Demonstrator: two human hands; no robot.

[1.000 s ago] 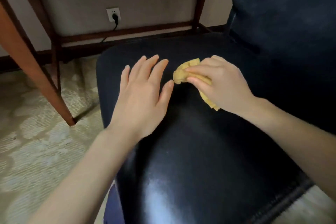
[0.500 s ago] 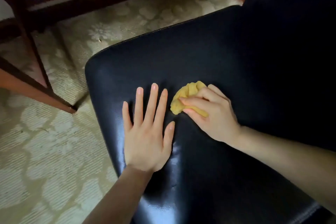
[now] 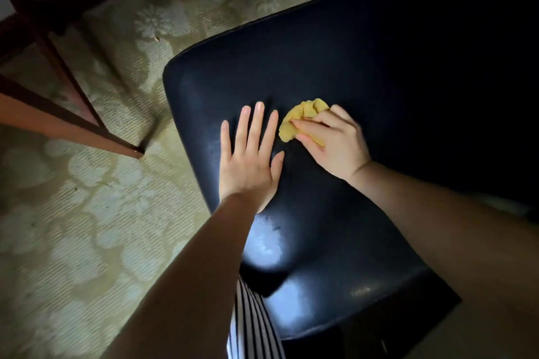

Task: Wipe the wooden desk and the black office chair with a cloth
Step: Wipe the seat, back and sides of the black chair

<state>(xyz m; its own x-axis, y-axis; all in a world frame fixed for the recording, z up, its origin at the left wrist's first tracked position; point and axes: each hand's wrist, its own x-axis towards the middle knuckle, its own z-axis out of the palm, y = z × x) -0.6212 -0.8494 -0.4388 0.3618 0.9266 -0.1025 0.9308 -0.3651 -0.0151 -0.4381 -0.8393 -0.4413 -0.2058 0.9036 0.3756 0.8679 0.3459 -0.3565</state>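
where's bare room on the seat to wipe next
Bare: the seat beyond both hands, and its glossy near part below the wrists. Crowded: the middle, where the left hand lies flat beside the right hand gripping the cloth.

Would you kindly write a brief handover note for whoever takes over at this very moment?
Left hand: flat on the black chair seat, fingers straight, holding nothing.
Right hand: grips the bunched yellow cloth, pressing it on the seat beside the left hand.
Done: seat wiping is under way; how much is covered cannot be told.
Left: the rest of the chair; the wooden desk shows only its legs, so its state is unknown.
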